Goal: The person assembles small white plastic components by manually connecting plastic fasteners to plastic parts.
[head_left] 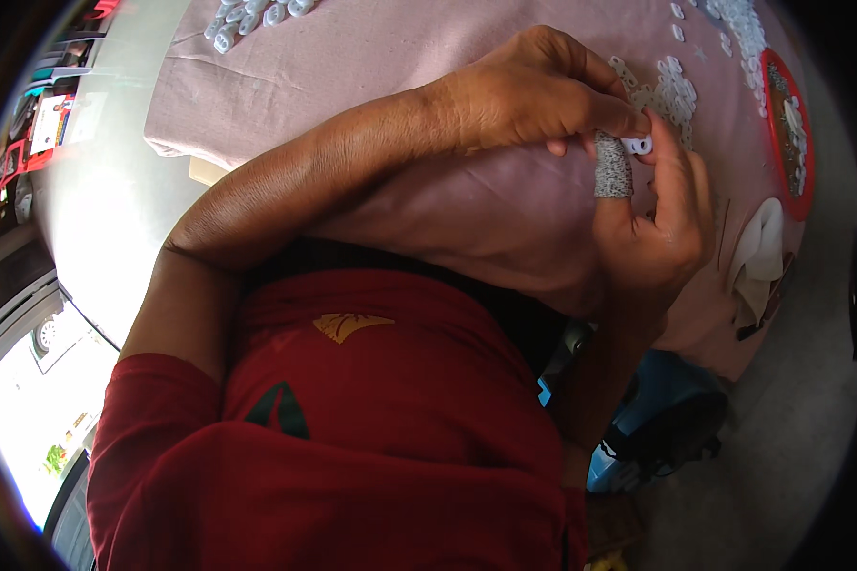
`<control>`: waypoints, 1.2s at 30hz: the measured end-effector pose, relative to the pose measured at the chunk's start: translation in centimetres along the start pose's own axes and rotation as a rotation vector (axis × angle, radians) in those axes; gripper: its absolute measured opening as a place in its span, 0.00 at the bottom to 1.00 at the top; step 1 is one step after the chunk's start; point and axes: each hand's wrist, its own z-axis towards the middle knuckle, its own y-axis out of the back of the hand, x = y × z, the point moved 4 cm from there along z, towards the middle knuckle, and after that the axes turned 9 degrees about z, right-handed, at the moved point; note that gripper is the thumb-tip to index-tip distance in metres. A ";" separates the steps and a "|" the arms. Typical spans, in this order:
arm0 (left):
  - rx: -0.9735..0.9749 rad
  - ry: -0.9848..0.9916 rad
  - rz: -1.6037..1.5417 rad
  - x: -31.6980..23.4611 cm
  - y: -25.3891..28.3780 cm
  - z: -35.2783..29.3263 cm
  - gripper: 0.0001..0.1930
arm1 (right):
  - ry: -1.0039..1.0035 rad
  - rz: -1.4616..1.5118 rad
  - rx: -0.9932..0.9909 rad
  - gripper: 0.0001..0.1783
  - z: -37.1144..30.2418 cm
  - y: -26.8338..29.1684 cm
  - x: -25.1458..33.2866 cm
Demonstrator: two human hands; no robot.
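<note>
A small white plastic piece with dark holes [639,146] is pinched in my right hand [662,214], between its fingertips and the thumb. That thumb wears a grey speckled knit sleeve [613,169]. My left hand [543,95] reaches across from the left, its fingers closed together right at the same piece; whether they grip the piece itself or something tiny on it is hidden. Just beyond both hands, a heap of similar white pieces [676,90] lies on the pink cloth [381,67] covering the table.
More white pieces [248,17] are piled at the far left of the cloth, others [743,33] at the far right. A red-rimmed tray [800,195] holds small items at the right edge. Near it lies a white cloth [758,249]. A blue object [662,409] stands below the table edge.
</note>
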 end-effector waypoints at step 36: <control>-0.178 0.062 -0.351 0.7 -0.4 0.1 0.07 | -0.028 -0.185 0.270 0.18 2.6 0.2 0.9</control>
